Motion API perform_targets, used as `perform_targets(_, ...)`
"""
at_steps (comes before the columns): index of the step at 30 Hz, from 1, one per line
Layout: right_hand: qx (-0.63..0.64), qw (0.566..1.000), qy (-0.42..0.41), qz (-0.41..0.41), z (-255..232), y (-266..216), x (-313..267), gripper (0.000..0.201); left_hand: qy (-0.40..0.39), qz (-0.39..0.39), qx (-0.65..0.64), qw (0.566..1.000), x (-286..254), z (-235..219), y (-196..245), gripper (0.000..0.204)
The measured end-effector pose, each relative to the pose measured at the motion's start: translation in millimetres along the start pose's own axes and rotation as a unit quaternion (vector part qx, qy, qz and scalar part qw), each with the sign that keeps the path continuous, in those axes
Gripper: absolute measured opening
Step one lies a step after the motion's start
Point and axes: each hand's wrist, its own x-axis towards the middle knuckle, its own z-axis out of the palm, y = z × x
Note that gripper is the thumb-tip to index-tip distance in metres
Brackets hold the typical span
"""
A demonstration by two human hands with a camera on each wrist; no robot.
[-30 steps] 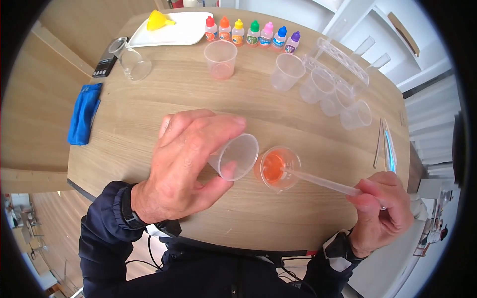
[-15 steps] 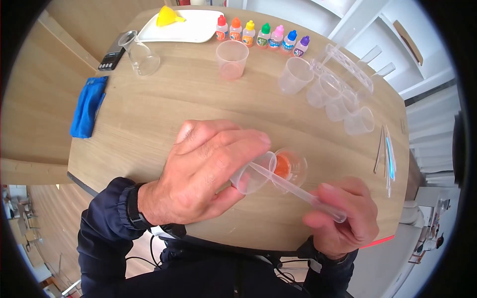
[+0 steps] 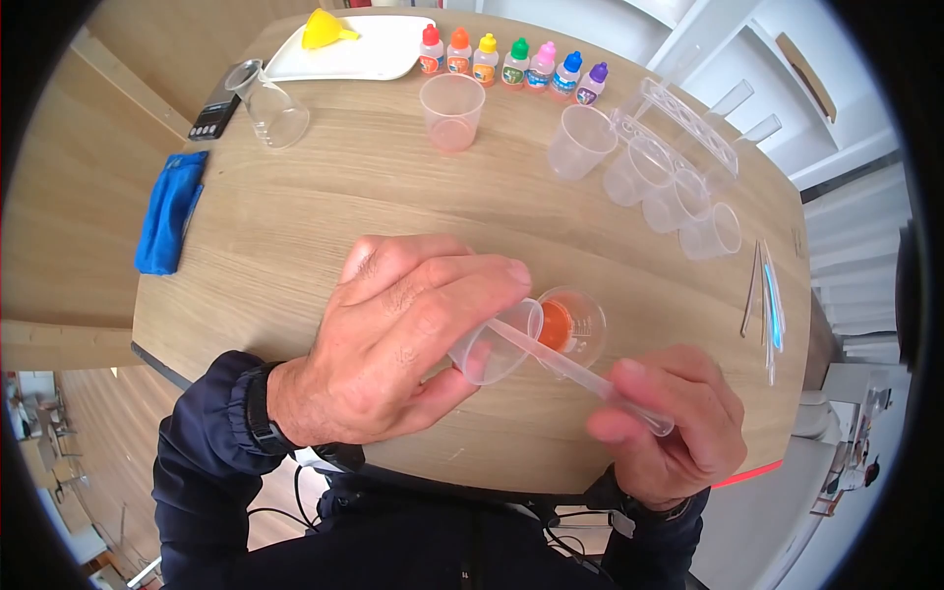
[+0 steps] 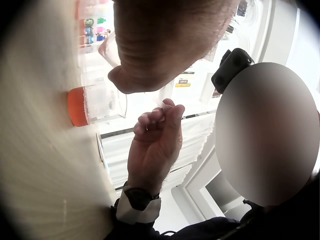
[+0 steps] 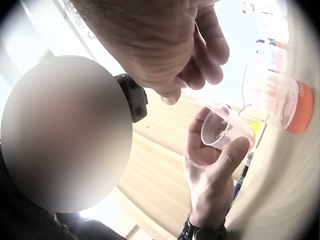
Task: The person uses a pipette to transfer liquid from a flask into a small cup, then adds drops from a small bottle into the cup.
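Left grip [image 3: 398, 344] holding tilted plastic cup [image 3: 495, 350], beaker [image 3: 589, 329] at cup's 3 o'clock; right grip [image 3: 678, 423] pinching pipette [image 3: 568, 367], angled in from 4 o'clock. Both probably light, squeezable: hold cup sides gently, pipette by bulb.

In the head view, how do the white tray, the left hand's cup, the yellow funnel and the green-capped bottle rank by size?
1. White tray
2. Cup in the left hand, partly hidden; nearness may enlarge it
3. Yellow funnel and green-capped bottle: too alike to rank
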Motion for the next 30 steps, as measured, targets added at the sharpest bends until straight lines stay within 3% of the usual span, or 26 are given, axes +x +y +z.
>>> perform_targets(7,0.001,1.000,-0.003,-0.011,-1,1,0,0.054,-0.001,-0.003,0.001,1.000,-1,1,0,0.064)
perform_targets(12,0.049,0.992,0.115,-0.005,-22,6,-11,0.049,-0.002,-0.022,0.009,1.000,0,-1,-1,0.067)
perform_targets(16,0.012,0.982,0.182,0.051,-44,5,-11,0.050,0.002,-0.031,0.021,0.999,0,-2,-3,0.067)
perform_targets(22,-0.072,0.995,0.068,0.035,-58,6,-13,0.046,-0.001,-0.030,0.016,0.999,2,-3,-3,0.066)
perform_targets(30,0.067,0.984,0.166,-0.002,-38,9,-12,0.048,0.002,-0.014,0.024,1.000,2,-3,-2,0.065)
